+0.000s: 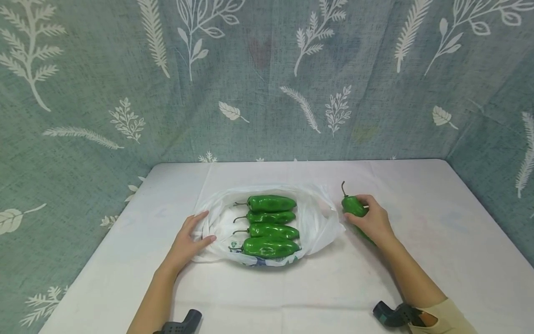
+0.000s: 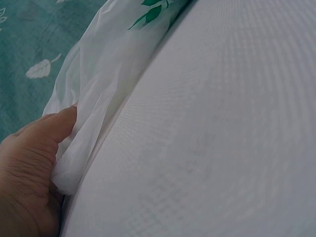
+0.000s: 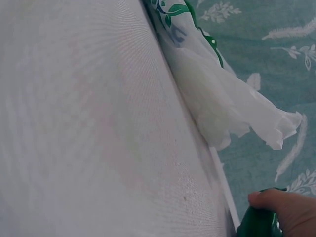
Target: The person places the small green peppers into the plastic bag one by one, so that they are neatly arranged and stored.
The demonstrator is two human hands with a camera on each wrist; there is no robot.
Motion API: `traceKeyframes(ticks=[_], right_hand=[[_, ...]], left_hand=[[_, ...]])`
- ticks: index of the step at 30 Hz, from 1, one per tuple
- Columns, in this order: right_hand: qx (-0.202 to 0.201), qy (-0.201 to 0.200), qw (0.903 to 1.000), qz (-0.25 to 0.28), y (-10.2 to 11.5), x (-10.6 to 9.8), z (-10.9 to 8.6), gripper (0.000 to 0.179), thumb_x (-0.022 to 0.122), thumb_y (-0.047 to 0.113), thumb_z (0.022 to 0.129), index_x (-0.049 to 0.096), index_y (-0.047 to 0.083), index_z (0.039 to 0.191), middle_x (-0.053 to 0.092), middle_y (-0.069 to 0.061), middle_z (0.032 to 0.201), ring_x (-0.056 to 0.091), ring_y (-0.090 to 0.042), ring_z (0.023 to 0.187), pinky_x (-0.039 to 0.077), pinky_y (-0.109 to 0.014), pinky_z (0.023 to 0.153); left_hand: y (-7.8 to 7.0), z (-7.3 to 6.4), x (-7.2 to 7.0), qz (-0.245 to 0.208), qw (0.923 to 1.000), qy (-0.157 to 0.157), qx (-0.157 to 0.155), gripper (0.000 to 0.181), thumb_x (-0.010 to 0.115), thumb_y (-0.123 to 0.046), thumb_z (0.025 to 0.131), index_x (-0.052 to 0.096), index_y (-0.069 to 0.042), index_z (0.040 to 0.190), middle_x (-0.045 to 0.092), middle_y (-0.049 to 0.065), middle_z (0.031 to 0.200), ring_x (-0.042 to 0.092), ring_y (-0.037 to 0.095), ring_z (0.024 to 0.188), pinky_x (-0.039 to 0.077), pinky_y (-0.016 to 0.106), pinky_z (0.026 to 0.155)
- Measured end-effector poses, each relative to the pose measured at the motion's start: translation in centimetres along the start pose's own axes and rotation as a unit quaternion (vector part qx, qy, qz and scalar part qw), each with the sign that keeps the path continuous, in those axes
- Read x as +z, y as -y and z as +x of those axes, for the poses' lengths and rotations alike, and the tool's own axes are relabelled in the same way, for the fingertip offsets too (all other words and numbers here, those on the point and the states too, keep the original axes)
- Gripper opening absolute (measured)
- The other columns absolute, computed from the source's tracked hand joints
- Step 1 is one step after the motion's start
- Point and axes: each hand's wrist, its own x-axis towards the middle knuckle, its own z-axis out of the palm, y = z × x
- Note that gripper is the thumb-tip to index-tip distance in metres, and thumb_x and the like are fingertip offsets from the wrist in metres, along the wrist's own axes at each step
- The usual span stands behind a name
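Note:
A white plastic bag [image 1: 319, 225] lies spread with its mouth facing up, and several green peppers [image 1: 273, 230] rest in it in a row, stems to the left. At the bag's left edge is my left hand [image 1: 186, 244], thumb and fingers spread and touching the plastic; the left wrist view shows this hand [image 2: 29, 168] against the bag's folds [image 2: 94, 113]. To the right of the bag, my right hand [image 1: 374, 222] grips another green pepper [image 1: 352, 204], whose stem points away from me. In the right wrist view, part of that pepper [image 3: 259, 223] shows under the thumb.
A white cloth covers the table [image 1: 292, 292]. Behind it and at both sides hangs a green-blue curtain [image 1: 258, 130] with white leaf prints. Dark devices [image 1: 394, 314] are worn on both wrists, and a beige sleeve [image 1: 444, 320] covers the right forearm.

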Motion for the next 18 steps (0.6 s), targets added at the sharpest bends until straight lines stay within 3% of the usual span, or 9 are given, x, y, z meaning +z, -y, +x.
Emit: traceKeyframes(ticks=[4,18], right_hand=[[-0.002,-0.011,0.9999,-0.001,0.2,-0.1,0.02,0.06,0.07,0.021,0.084,0.04,0.003,0.133,0.051,-0.028,0.123,0.054,-0.043,0.107,0.048,-0.056,0.089],[0.032,0.019,0.9993,0.01,0.63,-0.56,0.15,0.059,0.055,0.028,0.095,0.032,0.011,0.147,0.04,-0.026,0.143,0.041,-0.045,0.126,0.038,-0.061,0.1]], left_hand=[[-0.05,0.0,-0.03,-0.001,1.0,0.0,0.0,0.076,0.074,-0.032,0.081,0.036,-0.021,0.145,0.032,0.013,0.146,0.022,0.041,0.14,0.018,0.065,0.109],[0.01,0.06,0.12,0.005,0.9999,0.0,-0.013,0.077,0.075,-0.032,0.08,0.036,-0.02,0.145,0.031,0.013,0.147,0.021,0.042,0.14,0.019,0.065,0.109]])
